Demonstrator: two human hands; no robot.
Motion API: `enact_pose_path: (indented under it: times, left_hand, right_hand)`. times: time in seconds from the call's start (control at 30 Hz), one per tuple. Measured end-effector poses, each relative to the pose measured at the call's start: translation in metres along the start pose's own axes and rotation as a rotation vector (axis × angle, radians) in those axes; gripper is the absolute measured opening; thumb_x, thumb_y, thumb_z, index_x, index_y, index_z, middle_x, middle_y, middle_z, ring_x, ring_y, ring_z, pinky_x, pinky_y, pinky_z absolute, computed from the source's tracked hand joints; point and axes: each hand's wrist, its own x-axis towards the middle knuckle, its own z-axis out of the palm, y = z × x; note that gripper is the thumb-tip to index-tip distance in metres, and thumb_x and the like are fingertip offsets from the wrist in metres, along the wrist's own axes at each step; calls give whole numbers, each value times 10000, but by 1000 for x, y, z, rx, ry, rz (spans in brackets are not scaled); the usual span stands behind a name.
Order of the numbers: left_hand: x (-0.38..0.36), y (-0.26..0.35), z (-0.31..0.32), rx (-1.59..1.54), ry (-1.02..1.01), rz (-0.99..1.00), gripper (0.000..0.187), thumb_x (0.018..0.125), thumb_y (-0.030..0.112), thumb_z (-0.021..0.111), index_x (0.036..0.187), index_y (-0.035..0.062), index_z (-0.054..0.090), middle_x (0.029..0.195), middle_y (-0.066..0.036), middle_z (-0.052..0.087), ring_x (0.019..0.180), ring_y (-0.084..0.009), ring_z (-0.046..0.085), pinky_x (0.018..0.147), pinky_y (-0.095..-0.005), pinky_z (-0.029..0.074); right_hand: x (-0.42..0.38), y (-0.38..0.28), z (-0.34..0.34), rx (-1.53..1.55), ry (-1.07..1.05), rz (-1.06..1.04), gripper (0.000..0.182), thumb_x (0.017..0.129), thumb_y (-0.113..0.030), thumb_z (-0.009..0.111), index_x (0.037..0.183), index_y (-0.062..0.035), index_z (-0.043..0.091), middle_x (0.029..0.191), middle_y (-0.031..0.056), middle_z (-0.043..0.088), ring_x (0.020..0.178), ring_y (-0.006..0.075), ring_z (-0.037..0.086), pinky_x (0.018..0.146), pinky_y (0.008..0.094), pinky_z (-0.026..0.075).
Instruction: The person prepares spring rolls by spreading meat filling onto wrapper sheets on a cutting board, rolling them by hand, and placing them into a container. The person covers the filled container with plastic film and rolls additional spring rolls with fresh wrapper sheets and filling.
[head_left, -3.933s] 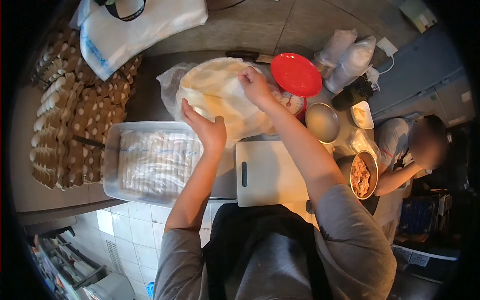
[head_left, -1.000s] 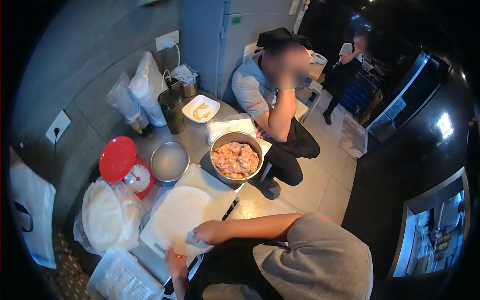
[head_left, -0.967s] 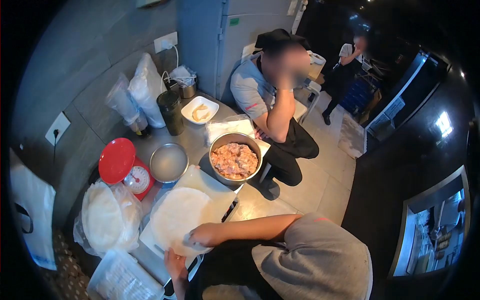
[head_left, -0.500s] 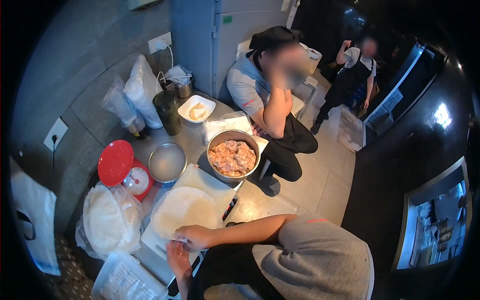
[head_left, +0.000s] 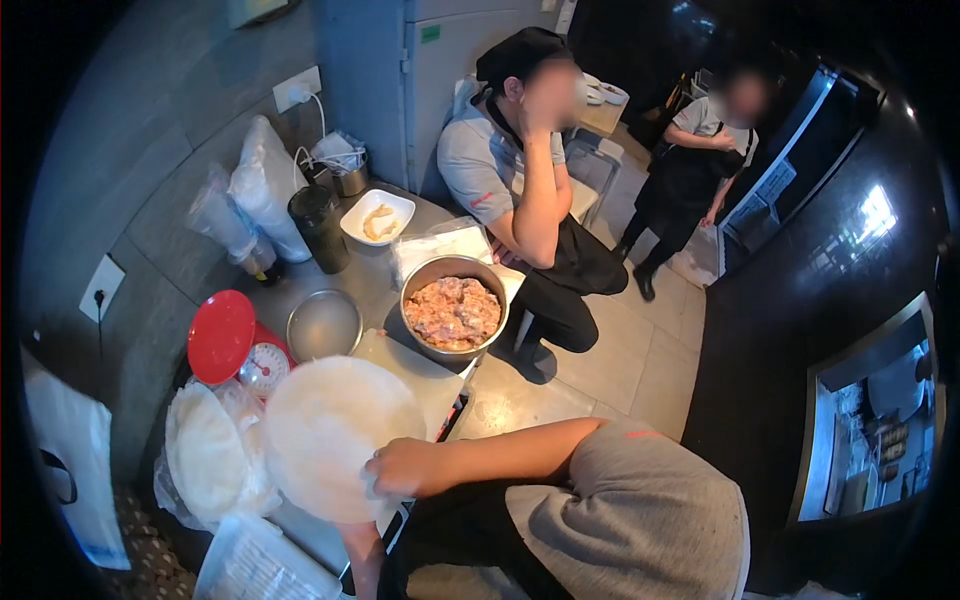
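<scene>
From where I stand, the work in hand looks to be the handling of one pale round sheet (head_left: 340,425), spread broad and nearly flat above the near part of the cutting board (head_left: 435,385). It covers some of the board from view, and its lower edge lies across the left forearm (head_left: 366,562), so I judge that side to be raised on the hand beneath. Something this thin calls for an even hold on both sides and a gentle, level motion, lest it fold or tear. The right arm reaches in from the side, elbow bent, forearm almost level, and the right hand (head_left: 408,468) is at the sheet's near right edge, its fingers bent against it; blur there means I can't fairly say whether they pinch it or merely touch. The left arm comes up from below, its wrist passing under the sheet; the left hand is hidden, and I can't tell if it is open or closed. Beyond the board stands the steel pot (head_left: 442,352) of minced filling (head_left: 452,312), while more pale rounds (head_left: 203,455) lie in plastic beside the sheet, near the red scale (head_left: 276,345).
</scene>
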Motion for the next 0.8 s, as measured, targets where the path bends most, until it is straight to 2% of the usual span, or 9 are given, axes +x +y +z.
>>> enact_pose_path:
  times: [0.1,0.17,0.23,0.3,0.37,0.43,0.57,0.63,0.8]
  left_hand:
    - [1,-3,-21,-76,17,25,426,973,354,496,1283,64,460,1239,-161,545,1209,-293,493,1038,-423,380]
    - [-7,-14,-49,404,-152,310,414,973,336,491,1275,55,462,1249,-157,541,1175,-290,518,983,-427,427]
    - [-17,-12,-46,611,-48,340,391,971,309,488,1263,50,472,1236,-150,547,1132,-269,543,920,-420,466]
    - [-18,4,-35,524,334,126,358,967,271,487,1247,48,490,1201,-137,563,1078,-232,570,852,-403,496]
    - [-20,11,-46,917,301,183,261,957,197,501,1177,63,540,1046,-83,603,935,-148,589,744,-317,503]
    - [-21,1,-57,815,333,308,115,937,103,525,1026,86,596,836,15,577,721,-71,543,598,-208,445]
    - [-22,4,-36,461,398,149,186,944,182,570,1090,74,610,969,-25,625,877,-123,600,725,-258,495]
    - [-21,-1,-25,373,362,154,198,945,159,565,1111,56,601,983,-41,629,888,-143,608,756,-298,513]
    - [-25,0,-8,307,253,151,244,939,95,543,1178,50,573,1084,-62,637,972,-171,620,836,-337,520]
  right_hand:
    - [-12,25,31,-82,-211,117,107,757,-121,559,826,-87,634,843,145,590,803,365,599,687,455,484]
    - [-9,34,40,72,-253,155,99,766,-126,561,823,-74,623,831,157,591,812,360,602,685,458,479]
    - [0,34,45,195,-243,162,93,778,-132,563,815,-63,612,823,166,591,809,354,603,680,460,473]
    - [10,33,49,290,-186,129,94,793,-140,563,803,-55,602,819,170,590,794,348,602,672,460,465]
    - [19,35,62,426,-86,68,103,813,-159,568,785,-63,592,812,167,585,752,340,588,656,449,454]
    - [25,48,99,371,-50,28,98,809,-176,580,796,-83,605,794,141,585,770,327,571,681,436,448]
    - [35,29,66,441,71,166,248,808,-107,652,1041,-31,619,919,153,607,833,289,616,755,371,501]
    - [39,20,55,452,2,349,340,794,-149,714,1079,-9,594,898,133,612,793,210,636,725,330,526]
    - [41,15,67,598,116,407,411,765,-115,709,1118,23,549,928,160,625,789,240,645,715,333,533]
